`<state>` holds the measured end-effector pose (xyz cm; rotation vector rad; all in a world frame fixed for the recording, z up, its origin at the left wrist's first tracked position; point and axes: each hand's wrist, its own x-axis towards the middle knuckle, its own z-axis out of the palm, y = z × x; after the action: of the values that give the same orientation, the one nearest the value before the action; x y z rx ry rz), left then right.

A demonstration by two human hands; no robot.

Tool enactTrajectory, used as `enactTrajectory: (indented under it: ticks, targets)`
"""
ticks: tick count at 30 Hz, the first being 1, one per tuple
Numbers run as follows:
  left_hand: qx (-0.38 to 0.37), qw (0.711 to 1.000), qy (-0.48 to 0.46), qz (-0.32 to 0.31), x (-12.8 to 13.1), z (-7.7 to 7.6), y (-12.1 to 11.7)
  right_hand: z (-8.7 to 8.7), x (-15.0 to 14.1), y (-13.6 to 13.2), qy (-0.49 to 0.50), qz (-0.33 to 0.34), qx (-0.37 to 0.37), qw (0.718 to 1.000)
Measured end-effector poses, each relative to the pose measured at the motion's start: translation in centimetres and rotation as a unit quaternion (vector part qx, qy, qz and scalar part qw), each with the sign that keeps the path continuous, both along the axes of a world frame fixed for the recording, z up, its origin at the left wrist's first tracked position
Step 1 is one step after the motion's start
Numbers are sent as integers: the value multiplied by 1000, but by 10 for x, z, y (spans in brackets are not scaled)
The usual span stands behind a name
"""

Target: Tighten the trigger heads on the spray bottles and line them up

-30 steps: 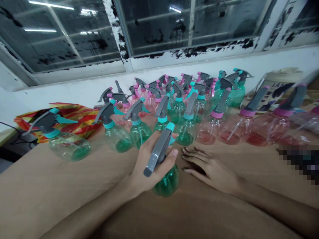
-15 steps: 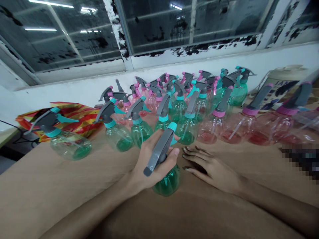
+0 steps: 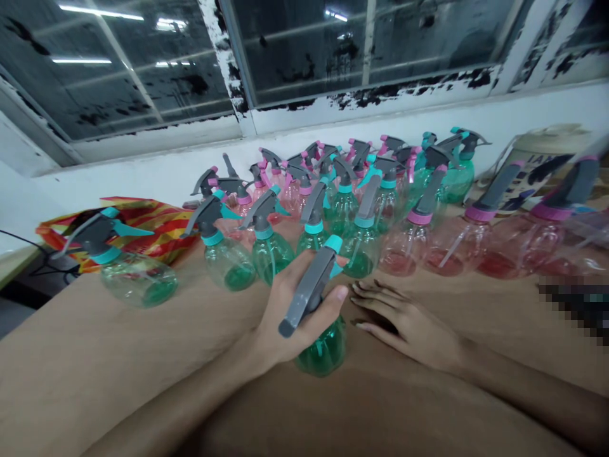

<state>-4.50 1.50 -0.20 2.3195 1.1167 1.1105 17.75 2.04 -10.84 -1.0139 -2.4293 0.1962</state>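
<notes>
My left hand (image 3: 295,304) is wrapped around the neck of a green spray bottle (image 3: 323,349) near the middle of the table. Its grey spray head with a turquoise nozzle points away from me, and the bottle stands about upright. Part of its neck is hidden by my fingers. Just to the right, my right hand (image 3: 409,324) rests on the tabletop with fingers stretched out, apart from the bottle. Beyond my hands is a row with a green spray bottle (image 3: 361,254) and a pink spray bottle (image 3: 404,254), among several others.
A green spray bottle (image 3: 140,279) stands apart at the left, before a red and yellow bag (image 3: 157,216). More pink and green bottles crowd toward the wall. A beige printed container (image 3: 537,158) stands at the back right, and a blurred dark object (image 3: 580,304) lies at the right edge.
The view has shifted very slightly. My left hand keeps its hold on the green spray bottle, and my right hand stays flat on the table.
</notes>
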Motion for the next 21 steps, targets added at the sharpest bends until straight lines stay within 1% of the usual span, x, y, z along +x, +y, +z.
enactTrajectory:
  ticks: [5, 10, 14, 21]
  targets:
    - [18, 1000, -19, -11, 2, -3, 1, -1, 0, 0, -3, -3, 1, 1000]
    - [18, 1000, -14, -13, 1, -4, 2, -2, 0, 0, -9, -1, 4, 1000]
    - [34, 999, -18, -15, 0, -5, 1, 0, 0, 0, -6, 0, 5, 1000]
    - [18, 999, -33, -23, 3, -2, 1, 0, 0, 0, -14, 2, 7, 1000]
